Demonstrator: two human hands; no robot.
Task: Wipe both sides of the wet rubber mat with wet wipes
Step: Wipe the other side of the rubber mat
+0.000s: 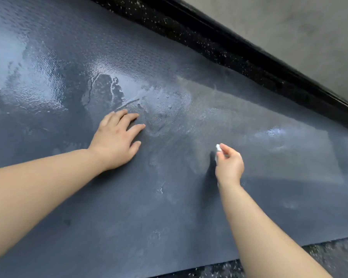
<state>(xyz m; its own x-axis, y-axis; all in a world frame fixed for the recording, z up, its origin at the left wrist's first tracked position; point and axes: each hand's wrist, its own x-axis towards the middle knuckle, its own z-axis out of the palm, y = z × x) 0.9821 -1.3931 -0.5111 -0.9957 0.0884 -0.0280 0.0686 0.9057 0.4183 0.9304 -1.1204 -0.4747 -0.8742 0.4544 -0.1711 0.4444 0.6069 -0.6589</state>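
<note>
left hand (115, 141) flat, right hand (229, 166) pinching wipe (218, 147)

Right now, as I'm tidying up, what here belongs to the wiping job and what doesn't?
In the job: rubber mat; wet wipe, pinched by the right hand; left hand, pressed flat on the mat.
Not in the job: speckled floor; black skirting; grey wall.

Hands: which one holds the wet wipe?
The right hand pinches the white wet wipe; the left hand lies flat on the rubber mat, holding nothing.
</note>
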